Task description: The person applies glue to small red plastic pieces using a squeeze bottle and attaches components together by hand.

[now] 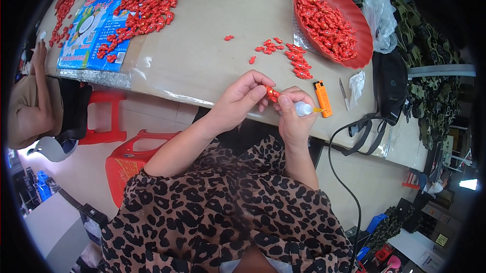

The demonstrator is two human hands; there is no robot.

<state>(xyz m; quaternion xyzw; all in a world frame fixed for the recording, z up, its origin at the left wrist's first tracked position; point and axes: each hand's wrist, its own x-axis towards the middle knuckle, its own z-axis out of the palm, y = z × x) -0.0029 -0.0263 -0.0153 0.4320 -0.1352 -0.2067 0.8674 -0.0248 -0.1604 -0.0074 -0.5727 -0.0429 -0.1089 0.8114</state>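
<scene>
Left hand [244, 95] and right hand [295, 126] pinch a small, glossy red, gold-marked lumpy piece [272, 94] between their fingertips, its long axis slanting down rightward. The right also grasps a white bottle with yellow nozzle [304, 109]. Beyond the grip lie matching loose red pieces [298, 61].

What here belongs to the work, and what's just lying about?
Likely in the work: red piece between left hand and right hand; white bottle in the right; red bowl of similar pieces.

Seemingly lying about: white tissue; black bag; plastic bag.
</scene>
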